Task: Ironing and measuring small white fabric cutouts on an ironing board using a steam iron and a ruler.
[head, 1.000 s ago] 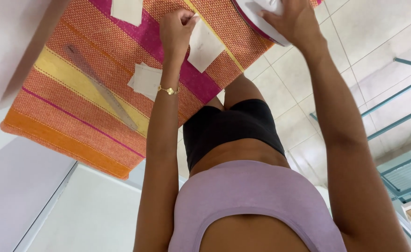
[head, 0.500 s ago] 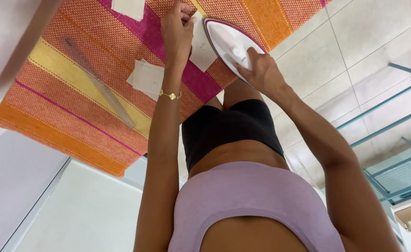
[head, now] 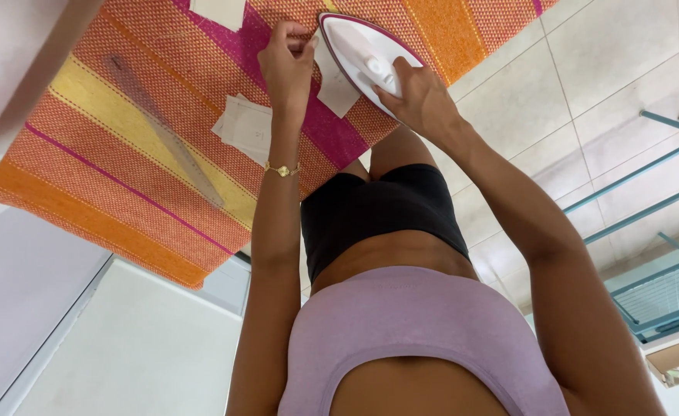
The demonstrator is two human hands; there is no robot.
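While the striped cloth [head: 162, 154] covers the table as a base for everything here, the right hand [head: 420, 100] is wrapped around the handle of a white iron [head: 363, 54] with a dark red rim, fingers curled tight on it. That iron sits flat on the cloth near its far edge, over the pink stripe, with its pointed end aimed away from the person. Just beside the iron, on its left, the left hand [head: 287, 65] is bunched up with the fingertips pressed down on a pale fabric piece [head: 336, 91] lying on the cloth; whether it pinches the piece or only pins it, I cannot tell. Part of this piece lies under or right against the side of the iron, and its lower corner sticks out toward the person. A thin gold bracelet [head: 283, 169] circles the left wrist.

Further left on the cloth, apart from the iron, lies a small stack of pale fabric squares [head: 243, 127], slightly fanned. Beyond that, across the yellow stripe, a clear ruler [head: 166, 142] lies at a slant. Another pale piece [head: 218, 9] shows at the far edge of the cloth, cut off by the frame.

Right of the cloth, pale floor tiles [head: 586, 69] show, and past them stands a blue-green metal rack [head: 648, 254]. Nearer, the person's lilac top [head: 416, 331] and black shorts [head: 378, 212] fill the lower middle.
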